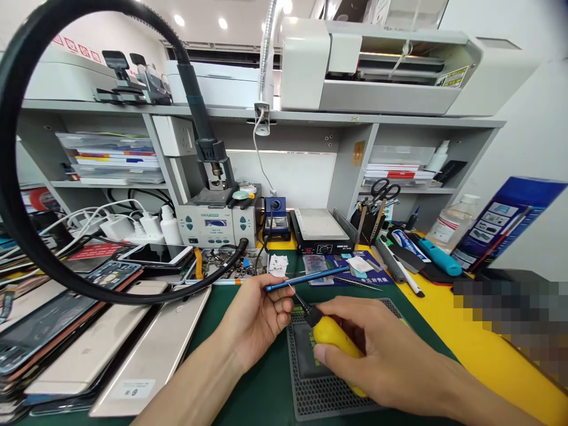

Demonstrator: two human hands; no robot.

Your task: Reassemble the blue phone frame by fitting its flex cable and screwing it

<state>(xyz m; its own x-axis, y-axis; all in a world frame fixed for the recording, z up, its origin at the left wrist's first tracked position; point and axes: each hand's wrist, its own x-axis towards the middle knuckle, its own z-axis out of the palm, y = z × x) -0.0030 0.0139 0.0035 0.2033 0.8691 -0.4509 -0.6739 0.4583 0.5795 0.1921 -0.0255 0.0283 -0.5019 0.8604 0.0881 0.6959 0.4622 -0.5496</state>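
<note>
My left hand (pixel 260 316) pinches a thin blue phone frame (pixel 315 276), seen almost edge-on and tilted up toward the right. Its face is turned away from view. Wrapped in the fingers of my right hand (pixel 377 349) is a yellow squeeze bottle (pixel 335 337) with a black collar and a thin metal needle tip. The needle points up and left, its end close to the lower edge of the frame near my left fingers; whether it touches cannot be told. Under both hands lies a grey perforated work mat (pixel 310 396) on a green surface.
Stacked phones and tablets (pixel 160 349) fill the left side. A thick black hose (pixel 11 177) loops across the left foreground to a hot-air station (pixel 217 225). Behind stand a heating plate (pixel 322 228) and a tool holder (pixel 373 222). Tweezers (pixel 359 283) lie beyond the mat; a clear bottle (pixel 455 222) stands right.
</note>
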